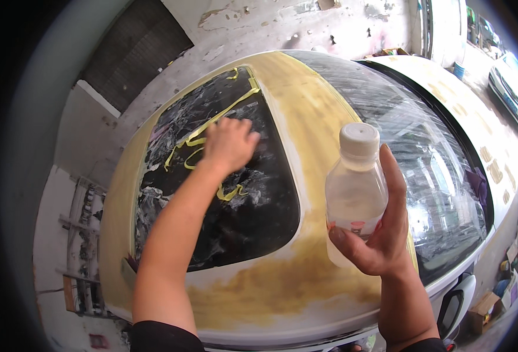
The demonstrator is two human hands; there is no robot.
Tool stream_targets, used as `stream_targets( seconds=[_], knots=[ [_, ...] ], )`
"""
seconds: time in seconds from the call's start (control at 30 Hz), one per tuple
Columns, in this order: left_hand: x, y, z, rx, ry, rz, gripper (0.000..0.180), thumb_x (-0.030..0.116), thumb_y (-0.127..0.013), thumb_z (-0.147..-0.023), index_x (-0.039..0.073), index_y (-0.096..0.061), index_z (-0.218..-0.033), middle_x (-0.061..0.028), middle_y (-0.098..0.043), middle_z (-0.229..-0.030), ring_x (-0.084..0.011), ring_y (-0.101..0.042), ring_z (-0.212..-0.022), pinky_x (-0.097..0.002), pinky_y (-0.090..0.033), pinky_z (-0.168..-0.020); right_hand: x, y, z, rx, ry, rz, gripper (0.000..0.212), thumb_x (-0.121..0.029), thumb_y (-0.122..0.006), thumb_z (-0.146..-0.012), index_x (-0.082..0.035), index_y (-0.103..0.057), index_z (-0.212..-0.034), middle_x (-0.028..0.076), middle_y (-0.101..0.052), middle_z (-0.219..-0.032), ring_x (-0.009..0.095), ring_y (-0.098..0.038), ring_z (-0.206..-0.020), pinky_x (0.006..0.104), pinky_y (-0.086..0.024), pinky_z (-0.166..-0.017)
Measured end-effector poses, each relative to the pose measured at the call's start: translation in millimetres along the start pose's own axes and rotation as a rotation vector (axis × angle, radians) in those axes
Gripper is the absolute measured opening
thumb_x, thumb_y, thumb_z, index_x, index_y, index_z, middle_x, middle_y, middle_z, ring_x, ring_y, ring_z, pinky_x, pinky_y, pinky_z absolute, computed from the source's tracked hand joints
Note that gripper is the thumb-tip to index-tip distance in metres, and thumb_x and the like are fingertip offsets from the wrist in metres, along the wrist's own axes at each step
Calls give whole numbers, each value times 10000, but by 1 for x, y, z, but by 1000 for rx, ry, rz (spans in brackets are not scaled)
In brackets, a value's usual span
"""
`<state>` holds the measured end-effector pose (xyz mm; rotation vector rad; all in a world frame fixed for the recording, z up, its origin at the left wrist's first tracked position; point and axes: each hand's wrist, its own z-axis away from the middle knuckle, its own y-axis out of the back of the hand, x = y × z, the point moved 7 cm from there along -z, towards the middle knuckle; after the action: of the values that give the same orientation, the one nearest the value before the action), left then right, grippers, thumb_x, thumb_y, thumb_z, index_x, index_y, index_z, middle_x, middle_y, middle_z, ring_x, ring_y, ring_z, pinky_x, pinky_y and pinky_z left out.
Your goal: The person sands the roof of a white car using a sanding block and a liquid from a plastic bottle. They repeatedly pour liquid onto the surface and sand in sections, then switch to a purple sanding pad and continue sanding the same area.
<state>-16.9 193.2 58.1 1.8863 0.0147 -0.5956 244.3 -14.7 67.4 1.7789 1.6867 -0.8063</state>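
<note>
Two hands are at work over a yellow car roof [306, 117]. My left hand [228, 144] lies flat, fingers loosely curled, on the black glass panel [253, 211] set in the roof, pressing on the streaky white smears there; it grips nothing that I can make out, though anything under the palm is hidden. Loose strips of yellow tape [212, 120] run across the glass just beside and under that hand. My right hand [382, 234] is closed around a small clear plastic bottle [356, 193], thumb in front and fingers behind, holding it upright above the roof's right side, its white cap [359, 139] on. Clear plastic sheeting [411, 135] covers the windscreen beyond the bottle. Cardboard boxes [485, 308] sit on the floor at the lower right.
</note>
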Motion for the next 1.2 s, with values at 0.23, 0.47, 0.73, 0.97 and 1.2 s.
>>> stream_targets(
  seconds=[0.23, 0.47, 0.73, 0.97, 1.2],
  knots=[
    [21, -70, -58, -255, -17, 372, 542, 404, -333, -1056, 166, -422, -1535, -21, -354, -1625, -265, -310, -1493, -467, -231, -1216, 26, -7, 14, -175, -835, -655, 988, -176, -767, -868, 94, -114, -1559, 168, -571, -1271, 235, -590, -1143, 341, -458, -991],
    [-16, -139, -132, -225, 66, 343, 513, 364, -329, -1063, 168, -432, -1526, -3, -363, -1619, -266, -348, -1465, -418, -265, -1202, 54, -35, 35, -312, -1188, -737, 879, -269, -735, -929, 49, -213, -1560, 187, -582, -1325, 246, -559, -1220, 348, -402, -1066],
    [-29, -156, -178, -49, 9, 344, 459, 276, -380, -1043, 41, -585, -1380, -145, -550, -1454, -264, -488, -1372, -378, -341, -1145, 64, -38, 33, -354, -1171, -703, 950, -361, -708, -961, 80, -122, -1565, 240, -582, -1309, 252, -584, -1185, 354, -468, -995],
    [-34, -147, -177, -16, 244, 559, 426, 246, -420, -980, 59, -660, -1279, -255, -641, -1250, -381, -614, -1172, -447, -480, -1015, 70, -27, 24, -107, -1048, -710, 953, -322, -706, -967, 85, -85, -1564, 211, -597, -1288, 231, -598, -1159, 348, -482, -986],
    [14, -103, -90, -192, 22, 375, 647, 417, -400, -1040, -27, -376, -1509, -199, -313, -1612, -327, -269, -1506, -403, -207, -1240, 56, -29, 20, -224, -1018, -735, 964, -304, -719, -961, 84, -77, -1566, 191, -620, -1245, 206, -606, -1125, 333, -487, -968]
  ],
)
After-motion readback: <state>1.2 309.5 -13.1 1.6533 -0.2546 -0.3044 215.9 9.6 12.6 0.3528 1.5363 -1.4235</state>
